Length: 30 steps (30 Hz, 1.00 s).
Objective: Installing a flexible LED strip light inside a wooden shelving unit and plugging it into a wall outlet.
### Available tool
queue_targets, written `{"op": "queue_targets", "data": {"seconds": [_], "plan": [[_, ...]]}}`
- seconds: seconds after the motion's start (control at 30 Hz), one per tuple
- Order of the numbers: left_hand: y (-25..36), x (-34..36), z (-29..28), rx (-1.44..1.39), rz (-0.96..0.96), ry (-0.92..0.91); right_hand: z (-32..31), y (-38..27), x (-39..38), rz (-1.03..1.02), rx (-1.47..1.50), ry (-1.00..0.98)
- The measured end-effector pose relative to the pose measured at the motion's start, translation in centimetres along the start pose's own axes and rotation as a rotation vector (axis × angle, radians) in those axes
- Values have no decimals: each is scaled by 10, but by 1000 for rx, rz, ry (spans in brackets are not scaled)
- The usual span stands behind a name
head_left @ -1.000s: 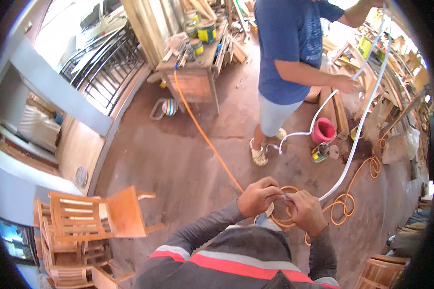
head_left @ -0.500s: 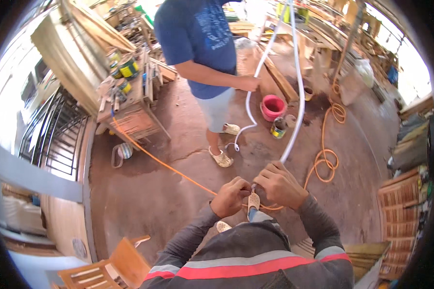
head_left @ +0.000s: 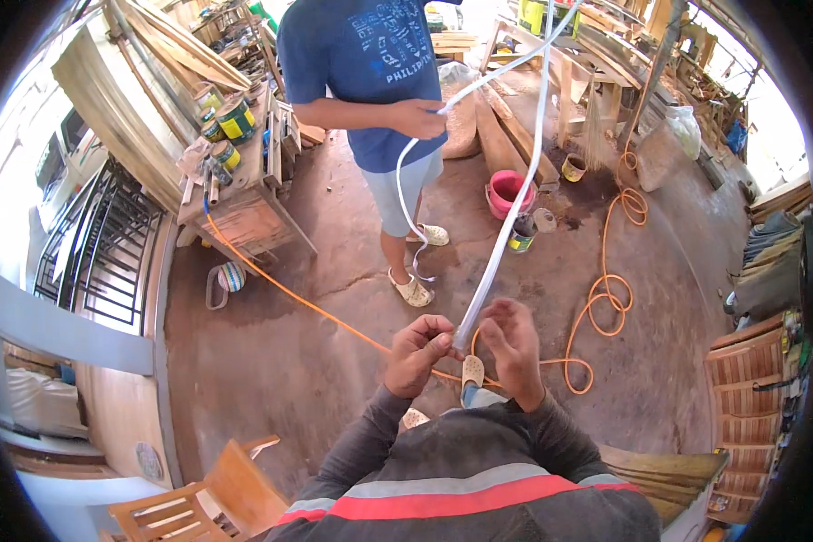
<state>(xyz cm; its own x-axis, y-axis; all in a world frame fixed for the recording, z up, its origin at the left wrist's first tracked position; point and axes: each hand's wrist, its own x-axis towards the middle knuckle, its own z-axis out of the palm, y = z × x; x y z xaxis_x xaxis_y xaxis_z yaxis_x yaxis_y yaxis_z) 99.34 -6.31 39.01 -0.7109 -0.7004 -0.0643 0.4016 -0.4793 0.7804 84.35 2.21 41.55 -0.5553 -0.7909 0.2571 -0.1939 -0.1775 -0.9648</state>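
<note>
One end of a long white strip, smooth, flexible and slightly glossy, is pinched between the thumb and fingers of the left hand; this grip is narrow and closed on the strip. The right hand, just beside it, has a wide grip, fingers raised and thumb apart; whether it touches the strip cannot be told. From the hands the strip rises in a shallow curve, crossing in view a rounded pink bucket, and passes beyond the upper edge. A co-worker's hand holds a thinner white length, which hangs in a loose wave toward the floor, a dull reddish-brown, stained plane. Over the floor runs a slender orange hose, coiled into open loops on the right. At upper left, a rough wooden surface bears cylindrical cans. At lower left stands a chair of smooth orange-brown wood, partly slatted; at far right, a slatted panel of darker, reddish wood.
</note>
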Motion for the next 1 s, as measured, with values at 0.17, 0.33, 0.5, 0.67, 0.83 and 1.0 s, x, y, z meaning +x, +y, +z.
{"op": "queue_targets", "data": {"seconds": [0.17, 0.33, 0.5, 0.67, 0.83, 1.0], "plan": [[-8, -7, 7, 197, -24, 9, 0, 4, -1, 442, 204, -121], [-14, -7, 4, 645, -44, 14, -8, 9, -8, 390, 173, -119], [2, -3, -3, 513, -285, -151, -23, 6, -7, 381, 111, -281], [1, 3, 2, 550, -262, -187, -33, -9, -1, 368, -107, -442], [8, 12, 7, 248, -393, -323, -41, -13, -7, 398, 167, -374], [-9, 14, 3, -49, -499, -403, -45, -14, -9, 418, 474, -414]]}}
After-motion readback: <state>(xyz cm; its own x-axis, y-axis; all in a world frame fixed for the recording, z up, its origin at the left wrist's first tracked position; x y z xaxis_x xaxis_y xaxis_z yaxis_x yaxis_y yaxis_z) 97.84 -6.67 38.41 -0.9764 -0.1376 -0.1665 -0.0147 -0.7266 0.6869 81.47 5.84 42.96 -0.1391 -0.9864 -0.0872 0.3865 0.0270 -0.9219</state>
